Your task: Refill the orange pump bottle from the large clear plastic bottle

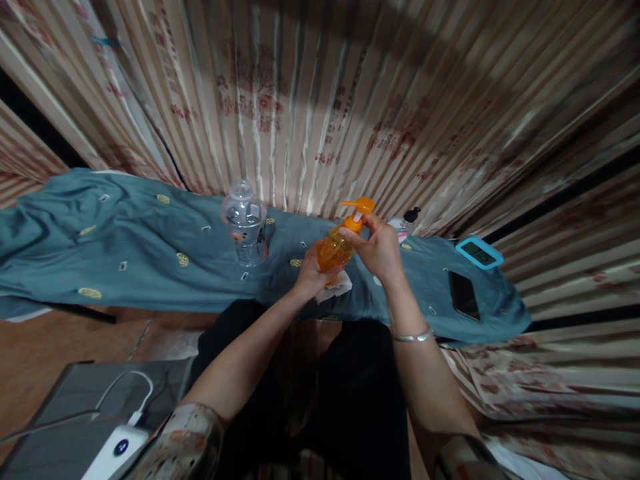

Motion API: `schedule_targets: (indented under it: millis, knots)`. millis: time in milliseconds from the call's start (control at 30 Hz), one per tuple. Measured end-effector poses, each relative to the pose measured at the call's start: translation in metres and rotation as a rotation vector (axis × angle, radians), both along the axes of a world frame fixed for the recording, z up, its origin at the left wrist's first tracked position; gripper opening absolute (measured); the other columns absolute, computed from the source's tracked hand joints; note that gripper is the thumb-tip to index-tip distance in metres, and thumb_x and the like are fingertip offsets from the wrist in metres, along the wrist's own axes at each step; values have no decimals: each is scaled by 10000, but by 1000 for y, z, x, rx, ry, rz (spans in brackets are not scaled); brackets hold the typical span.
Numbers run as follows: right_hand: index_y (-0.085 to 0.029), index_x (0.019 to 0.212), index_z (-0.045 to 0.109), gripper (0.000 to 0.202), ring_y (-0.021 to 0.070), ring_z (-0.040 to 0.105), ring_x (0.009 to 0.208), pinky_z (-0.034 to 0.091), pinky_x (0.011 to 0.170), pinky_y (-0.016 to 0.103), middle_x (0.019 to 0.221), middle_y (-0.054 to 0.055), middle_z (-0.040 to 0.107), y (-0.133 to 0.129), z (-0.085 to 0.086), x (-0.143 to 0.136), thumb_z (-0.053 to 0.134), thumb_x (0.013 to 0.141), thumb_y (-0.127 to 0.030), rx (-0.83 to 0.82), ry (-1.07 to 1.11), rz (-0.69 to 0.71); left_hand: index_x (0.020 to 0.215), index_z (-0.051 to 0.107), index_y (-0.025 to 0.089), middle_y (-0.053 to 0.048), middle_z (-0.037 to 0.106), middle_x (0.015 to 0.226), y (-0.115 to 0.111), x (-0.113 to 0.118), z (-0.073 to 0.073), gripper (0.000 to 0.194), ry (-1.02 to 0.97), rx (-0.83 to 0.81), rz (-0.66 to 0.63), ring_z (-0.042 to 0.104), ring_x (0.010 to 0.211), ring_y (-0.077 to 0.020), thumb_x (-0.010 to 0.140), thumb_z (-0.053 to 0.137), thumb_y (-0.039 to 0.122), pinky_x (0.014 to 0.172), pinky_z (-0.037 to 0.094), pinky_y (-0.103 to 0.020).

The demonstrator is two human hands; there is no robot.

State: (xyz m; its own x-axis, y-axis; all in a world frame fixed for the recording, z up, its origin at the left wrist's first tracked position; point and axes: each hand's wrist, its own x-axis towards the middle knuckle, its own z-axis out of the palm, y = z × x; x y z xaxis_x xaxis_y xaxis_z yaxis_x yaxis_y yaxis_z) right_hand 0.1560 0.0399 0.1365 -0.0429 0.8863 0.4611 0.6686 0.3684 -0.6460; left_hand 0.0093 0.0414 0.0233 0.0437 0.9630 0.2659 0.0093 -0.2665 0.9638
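An amber pump bottle (334, 251) is tilted over the cloth-covered table in the head view. My left hand (312, 272) is wrapped round its lower body. At the neck, my right hand (376, 247) closes its fingers on the orange collar (353, 224), just below the orange pump head (365, 204). Whether the collar is screwed tight I cannot tell. A crumpled white tissue (337, 288) lies beneath the bottle. To the left stands a large clear plastic bottle (245, 230), upright and without a visible cap.
A small clear bottle with a black pump (411, 216) is partly hidden behind my right hand. A blue-framed digital clock (479, 252) and a dark phone (464, 295) lie on the right of the teal cloth (150, 253). A white device (117, 448) with a cable is at lower left. Patterned curtains (300, 100) hang close behind.
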Motion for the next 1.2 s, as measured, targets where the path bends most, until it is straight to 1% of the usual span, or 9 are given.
schedule_targets:
  millis: [100,167,333,400,467,633,900,1067,1200]
  knots:
    - [-174,1105,641,430,241,611,1133,476,1057,506,1150,77,648,-3,-10,-11,723,908,-547,56,34,-156,1189,617,209,-100,731,1171,-1,-2,2,607,29,4,4,707,1105,-287,672,896,365,990,569,-472]
    - [-175,1125,636,467,253,604,1153,465,1072,521,1161,82,647,-5,-11,-12,754,877,-553,62,44,-144,1189,612,204,-104,727,1179,-1,-2,1,610,34,10,4,703,1109,-292,675,894,370,995,565,-474]
    - [-186,1292,608,537,240,637,1156,518,1036,489,1249,96,656,-1,2,6,707,922,-563,-16,62,146,1185,617,265,-70,736,1188,1,-1,-5,576,18,26,-6,701,1108,-269,687,901,325,1003,563,-492]
    - [-178,1246,639,487,229,652,1147,534,1022,472,1234,94,671,2,5,12,654,962,-573,-54,60,250,1187,618,291,-60,738,1200,1,0,-6,578,0,24,-2,701,1114,-262,687,907,312,995,572,-489]
    - [-169,1180,661,453,213,667,1087,546,992,456,1165,81,686,3,5,13,639,975,-573,-55,58,263,1181,620,292,-63,738,1201,0,-1,-5,571,-10,23,0,708,1107,-257,687,905,312,984,582,-477]
    - [-169,1061,662,342,192,652,1005,532,977,440,1052,48,676,-5,-2,-4,677,967,-498,67,42,39,1170,629,245,-85,743,1159,-1,-1,1,561,22,22,-6,716,1099,-280,686,897,337,973,583,-472]
    - [-182,1113,668,339,264,554,1295,416,1146,541,1264,90,640,-11,-21,-32,683,958,-482,187,68,-265,1200,617,191,-110,720,1173,0,1,3,626,37,-20,17,693,1110,-296,651,901,293,1006,556,-468]
    - [-176,1169,657,451,240,636,1140,494,1058,504,1161,79,674,-11,-14,-19,709,928,-553,109,78,-141,1156,632,228,-73,733,1144,2,0,-1,576,18,18,23,694,1062,-261,653,905,295,992,556,-446]
    - [-182,1276,634,493,237,645,1163,522,1038,485,1270,98,662,-3,3,0,688,949,-547,42,60,73,1169,633,214,-86,734,1176,0,-1,0,565,37,21,8,705,1078,-267,679,894,322,978,569,-449]
